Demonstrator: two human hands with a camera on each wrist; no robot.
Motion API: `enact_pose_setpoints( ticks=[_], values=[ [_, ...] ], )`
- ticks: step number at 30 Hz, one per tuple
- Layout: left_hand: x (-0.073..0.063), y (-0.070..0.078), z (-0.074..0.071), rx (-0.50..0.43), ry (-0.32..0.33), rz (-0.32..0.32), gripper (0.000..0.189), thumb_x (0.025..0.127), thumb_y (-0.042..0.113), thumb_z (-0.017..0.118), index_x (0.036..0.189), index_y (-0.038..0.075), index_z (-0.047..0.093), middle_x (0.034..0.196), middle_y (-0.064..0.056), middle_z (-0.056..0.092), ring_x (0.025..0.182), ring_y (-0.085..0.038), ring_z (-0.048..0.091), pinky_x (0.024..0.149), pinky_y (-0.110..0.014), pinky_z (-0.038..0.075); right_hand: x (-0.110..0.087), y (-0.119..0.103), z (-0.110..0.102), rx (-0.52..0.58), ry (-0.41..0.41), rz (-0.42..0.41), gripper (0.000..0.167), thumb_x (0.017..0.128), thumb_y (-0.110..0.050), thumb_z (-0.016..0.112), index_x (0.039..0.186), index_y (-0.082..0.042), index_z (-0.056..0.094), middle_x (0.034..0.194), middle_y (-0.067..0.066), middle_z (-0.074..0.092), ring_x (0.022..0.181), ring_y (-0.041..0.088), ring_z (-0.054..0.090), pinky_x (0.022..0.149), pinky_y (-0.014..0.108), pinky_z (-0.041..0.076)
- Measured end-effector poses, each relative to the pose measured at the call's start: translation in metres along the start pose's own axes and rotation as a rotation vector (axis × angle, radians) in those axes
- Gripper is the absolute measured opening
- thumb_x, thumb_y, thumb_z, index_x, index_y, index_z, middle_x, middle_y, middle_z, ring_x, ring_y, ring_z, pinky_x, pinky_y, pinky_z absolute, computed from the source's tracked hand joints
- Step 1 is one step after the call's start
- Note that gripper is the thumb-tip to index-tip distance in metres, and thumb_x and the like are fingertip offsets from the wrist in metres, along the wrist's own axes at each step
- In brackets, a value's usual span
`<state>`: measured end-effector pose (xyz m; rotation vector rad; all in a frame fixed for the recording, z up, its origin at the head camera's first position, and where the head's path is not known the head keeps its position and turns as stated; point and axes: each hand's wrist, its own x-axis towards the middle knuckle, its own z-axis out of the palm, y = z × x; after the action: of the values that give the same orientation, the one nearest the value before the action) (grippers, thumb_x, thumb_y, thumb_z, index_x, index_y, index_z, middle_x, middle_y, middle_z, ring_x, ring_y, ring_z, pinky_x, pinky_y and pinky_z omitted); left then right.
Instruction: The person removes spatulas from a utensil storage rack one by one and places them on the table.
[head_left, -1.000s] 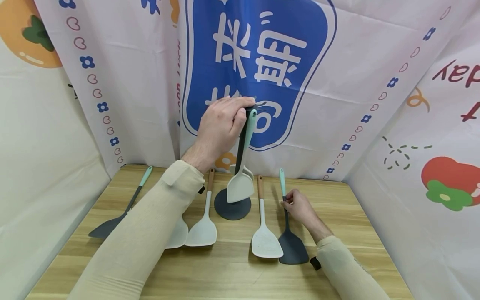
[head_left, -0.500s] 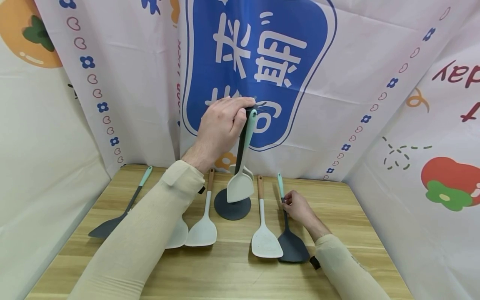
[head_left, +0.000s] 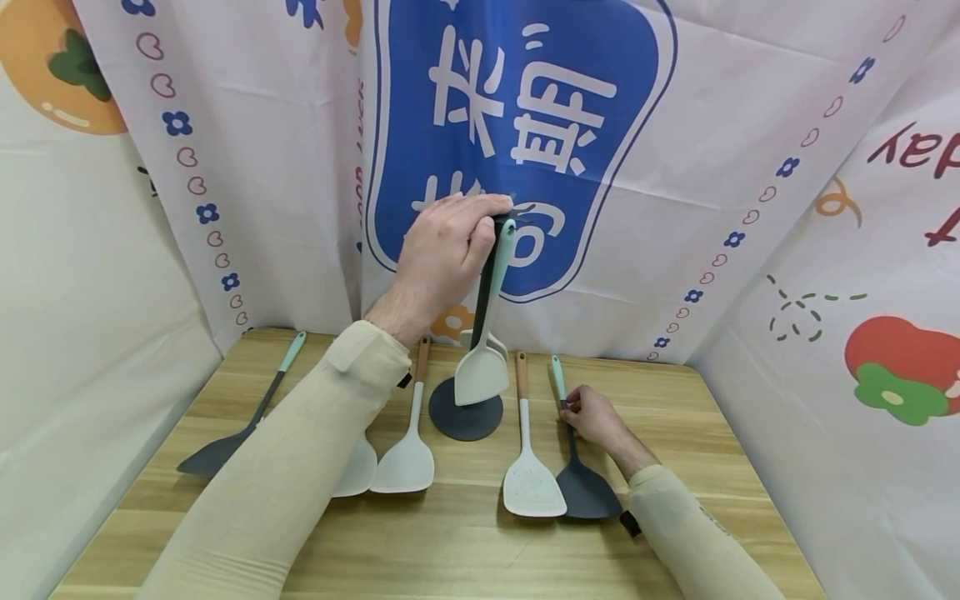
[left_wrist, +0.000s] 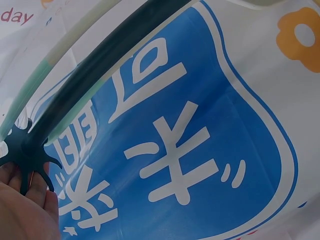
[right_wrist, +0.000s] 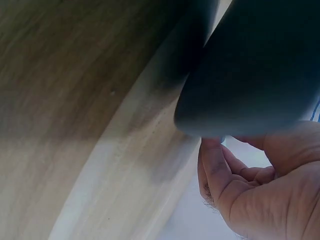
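Observation:
My left hand [head_left: 446,250] grips the hooked top of a dark utensil stand [head_left: 484,292]; in the left wrist view its fingers lie against the black hooks [left_wrist: 25,150]. On that stand hangs a white turner [head_left: 481,377] with a mint handle, and another pale utensil partly shows behind it. My right hand [head_left: 596,417] pinches the shaft of a dark grey turner [head_left: 587,490], just below its mint handle. The blade of this turner fills the upper right of the right wrist view. Beside it lies a white turner [head_left: 532,486] with a wood-coloured handle.
The stand's round dark base [head_left: 467,423] sits at the back of the wooden table [head_left: 450,550]. A white turner [head_left: 405,465] with a brown handle and a dark turner [head_left: 217,454] lie left of it. My left sleeve partly hides another white utensil [head_left: 357,471]. Printed cloth hangs behind.
My right hand has shifted slightly left with the dark turner. Its handle end has come left and nearer, and its blade has moved slightly away from me. My left hand holds its place.

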<state>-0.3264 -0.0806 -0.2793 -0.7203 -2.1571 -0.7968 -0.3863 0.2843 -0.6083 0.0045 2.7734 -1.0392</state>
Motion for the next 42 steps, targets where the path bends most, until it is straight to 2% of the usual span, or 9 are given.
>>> enact_pose_setpoints(
  ticks=[7,10,14,17,21,22,29,38,42],
  values=[
    [0.0,0.001,0.001,-0.001,-0.001,0.002,0.055,0.121,0.031,0.037,0.155,0.013,0.077,0.159,-0.006,0.079,0.161,-0.033,0.066,0.148,-0.044,0.04,0.003,0.007,-0.001,0.011,-0.04,-0.011,0.026,0.109,-0.009,0.082,0.13,0.0,0.07,0.111,0.015,0.081,0.084,0.02,0.08,0.066,0.031,0.071],
    [-0.001,0.001,0.001,0.0,-0.002,0.003,0.055,0.121,0.031,0.037,0.155,0.013,0.076,0.159,-0.006,0.078,0.161,-0.034,0.066,0.148,-0.045,0.04,0.003,0.005,-0.002,0.006,-0.051,0.018,0.028,0.109,-0.012,0.083,0.132,-0.003,0.071,0.114,0.015,0.08,0.085,0.021,0.081,0.069,0.033,0.072],
    [-0.001,0.0,0.001,0.005,-0.004,0.0,0.056,0.121,0.031,0.037,0.155,0.013,0.076,0.16,-0.006,0.078,0.161,-0.033,0.066,0.148,-0.044,0.04,-0.005,-0.001,-0.009,-0.012,-0.031,-0.06,0.031,0.109,-0.02,0.084,0.131,-0.004,0.07,0.11,0.012,0.079,0.083,0.018,0.078,0.07,0.032,0.07],
    [-0.001,0.0,0.001,0.005,-0.004,0.0,0.056,0.121,0.031,0.037,0.155,0.013,0.077,0.159,-0.006,0.078,0.161,-0.033,0.066,0.148,-0.044,0.04,-0.04,-0.044,-0.024,-0.039,0.006,-0.106,0.031,0.111,-0.019,0.08,0.131,0.002,0.068,0.111,0.016,0.079,0.09,0.023,0.077,0.078,0.036,0.068],
    [-0.001,0.0,0.001,0.006,-0.002,0.003,0.056,0.121,0.031,0.037,0.155,0.013,0.076,0.159,-0.006,0.078,0.16,-0.033,0.067,0.148,-0.044,0.04,-0.082,-0.104,-0.04,-0.063,0.047,-0.083,0.03,0.113,-0.012,0.074,0.136,0.007,0.068,0.121,0.025,0.079,0.108,0.035,0.077,0.09,0.046,0.068],
    [-0.001,0.0,0.001,0.006,0.0,0.004,0.055,0.121,0.031,0.037,0.155,0.013,0.077,0.159,-0.006,0.079,0.16,-0.033,0.067,0.148,-0.044,0.04,-0.086,-0.109,-0.041,-0.062,0.059,-0.094,0.031,0.114,-0.013,0.074,0.137,0.007,0.068,0.122,0.025,0.079,0.11,0.035,0.078,0.09,0.045,0.068],
    [0.0,0.001,0.0,0.007,0.005,0.004,0.055,0.121,0.032,0.038,0.154,0.014,0.077,0.158,-0.006,0.079,0.16,-0.031,0.068,0.147,-0.044,0.04,-0.094,-0.133,-0.047,-0.025,0.11,-0.167,0.034,0.115,-0.017,0.072,0.141,0.004,0.068,0.128,0.024,0.08,0.121,0.043,0.081,0.094,0.049,0.07],
    [0.0,0.0,0.001,0.007,0.0,0.0,0.056,0.121,0.033,0.037,0.155,0.014,0.077,0.159,-0.006,0.079,0.161,-0.032,0.066,0.148,-0.043,0.039,-0.104,-0.168,-0.054,0.057,0.182,-0.229,0.031,0.117,-0.018,0.069,0.141,0.001,0.068,0.128,0.022,0.078,0.123,0.042,0.079,0.093,0.046,0.068],
    [-0.001,0.001,0.001,0.008,0.004,0.004,0.056,0.121,0.032,0.037,0.155,0.014,0.077,0.159,-0.006,0.079,0.161,-0.032,0.067,0.148,-0.044,0.04,-0.108,-0.184,-0.056,0.1,0.219,-0.263,0.03,0.115,-0.015,0.07,0.141,0.001,0.069,0.13,0.022,0.077,0.125,0.041,0.078,0.101,0.05,0.069]
  ],
)
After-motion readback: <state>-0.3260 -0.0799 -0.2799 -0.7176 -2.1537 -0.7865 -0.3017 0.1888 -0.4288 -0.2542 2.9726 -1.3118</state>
